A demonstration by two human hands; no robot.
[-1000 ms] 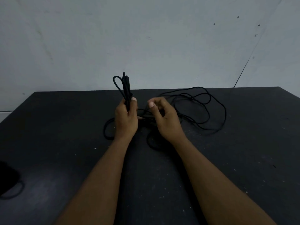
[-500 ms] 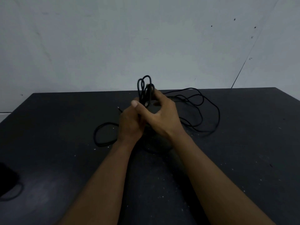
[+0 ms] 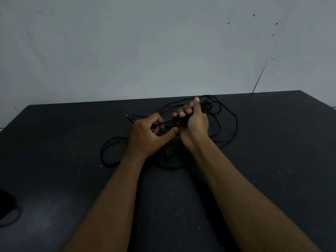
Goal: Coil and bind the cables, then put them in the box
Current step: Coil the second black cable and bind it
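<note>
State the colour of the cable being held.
The cable is black; the head view shows it best.

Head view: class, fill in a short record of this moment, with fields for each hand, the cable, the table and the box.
left hand: fingers curled round the cable bundle
right hand: grips the bundle's far end
cable bundle: black, folded strands, held between both hands
loose loops: uncoiled cable lying on the table
table: dark, speckled
box: not in view

The dark speckled table (image 3: 63,160) carries a loose black cable (image 3: 236,122).
</note>
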